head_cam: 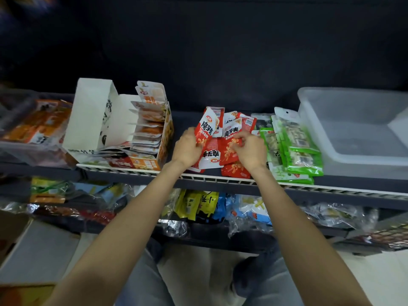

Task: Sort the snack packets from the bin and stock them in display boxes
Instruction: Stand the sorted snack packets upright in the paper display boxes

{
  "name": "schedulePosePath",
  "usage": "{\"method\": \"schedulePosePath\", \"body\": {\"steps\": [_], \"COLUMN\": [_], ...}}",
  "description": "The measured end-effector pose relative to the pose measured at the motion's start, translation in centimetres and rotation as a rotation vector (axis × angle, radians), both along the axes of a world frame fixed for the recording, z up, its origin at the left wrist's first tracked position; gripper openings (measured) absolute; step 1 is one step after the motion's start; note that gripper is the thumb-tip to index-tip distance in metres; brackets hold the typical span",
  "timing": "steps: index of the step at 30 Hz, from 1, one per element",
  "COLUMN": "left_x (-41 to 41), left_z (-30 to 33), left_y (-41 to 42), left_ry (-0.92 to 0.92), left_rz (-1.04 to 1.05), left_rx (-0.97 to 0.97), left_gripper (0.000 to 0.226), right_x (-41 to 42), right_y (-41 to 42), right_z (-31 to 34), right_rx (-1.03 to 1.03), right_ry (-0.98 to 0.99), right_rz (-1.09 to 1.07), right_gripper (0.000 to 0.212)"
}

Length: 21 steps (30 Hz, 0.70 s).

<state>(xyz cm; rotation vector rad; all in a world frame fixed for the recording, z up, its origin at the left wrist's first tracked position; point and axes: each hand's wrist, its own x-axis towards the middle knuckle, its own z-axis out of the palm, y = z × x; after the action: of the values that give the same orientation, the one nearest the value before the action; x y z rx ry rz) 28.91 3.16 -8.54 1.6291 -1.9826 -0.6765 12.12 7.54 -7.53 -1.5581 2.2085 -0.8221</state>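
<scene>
Red and white snack packets (230, 171) lie heaped on the middle of the dark shelf (187, 120). My left hand (187, 146) grips a bunch of these red packets (206, 129), held upright. My right hand (249, 149) pinches another red packet (230, 138) beside the bunch. To the left stands an orange display box (164, 138) with a row of orange packets (148, 129) upright in it. The clear plastic bin (331, 129) sits at the right end of the shelf, and no packets show inside it.
Green packets (295, 149) are stacked between the red heap and the bin. An opened white carton (88, 118) stands left of the orange box, with a tray of orange packs (37, 127) further left. The lower shelf (209, 208) holds mixed snack bags.
</scene>
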Motion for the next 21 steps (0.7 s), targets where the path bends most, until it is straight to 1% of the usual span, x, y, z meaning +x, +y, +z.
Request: {"method": "schedulePosePath", "body": {"steps": [1,4,5,7,8,10,11,12,14,16,18,21], "left_x": [0.3,1.4,1.9,3.1,3.8,5.4,6.5,7.6,10.5,13.9,17.2,20.9], "left_z": [0.5,2.3,3.2,5.1,6.1,8.2,9.1,9.9,11.0,11.5,11.2,9.3], "left_y": [0.6,2.8,3.7,5.4,6.1,7.3,7.6,7.7,7.4,6.5,5.5,4.8], "left_ry": [0.040,0.235,0.304,0.415,0.468,0.582,0.611,0.608,0.550,0.495,0.412,0.349], "left_rz": [-0.026,-0.111,-0.128,-0.151,-0.158,-0.147,-0.126,-0.098,-0.026,0.056,0.117,0.133], "left_rx": [-0.028,-0.142,-0.179,-0.224,-0.235,-0.265,-0.303,-0.361,-0.489,-0.573,-0.599,-0.548], "left_gripper": [0.037,0.026,0.023,0.018,0.016,0.017,0.020,0.022,0.024,0.023,0.020,0.021], "right_x": [0.1,0.4,0.5,0.7,0.9,1.6,2.1,2.7,4.1,5.6,7.0,8.6], "right_y": [0.4,1.7,2.0,2.7,3.0,3.6,3.9,4.1,4.3,4.4,4.2,3.9], "right_z": [0.2,0.9,1.2,1.9,2.4,3.4,3.9,4.5,5.9,7.3,8.1,8.9], "right_rx": [-0.059,-0.221,-0.249,-0.265,-0.270,-0.266,-0.255,-0.235,-0.212,-0.215,-0.220,-0.239], "right_ry": [-0.031,-0.168,-0.222,-0.384,-0.535,-0.938,-1.081,-1.131,-1.115,-1.103,-1.124,-1.154], "right_rz": [-0.045,-0.105,-0.117,-0.151,-0.160,-0.116,-0.063,0.003,0.134,0.200,0.235,0.251], "right_gripper": [0.023,0.012,0.011,0.019,0.027,0.039,0.038,0.034,0.025,0.021,0.013,0.004]}}
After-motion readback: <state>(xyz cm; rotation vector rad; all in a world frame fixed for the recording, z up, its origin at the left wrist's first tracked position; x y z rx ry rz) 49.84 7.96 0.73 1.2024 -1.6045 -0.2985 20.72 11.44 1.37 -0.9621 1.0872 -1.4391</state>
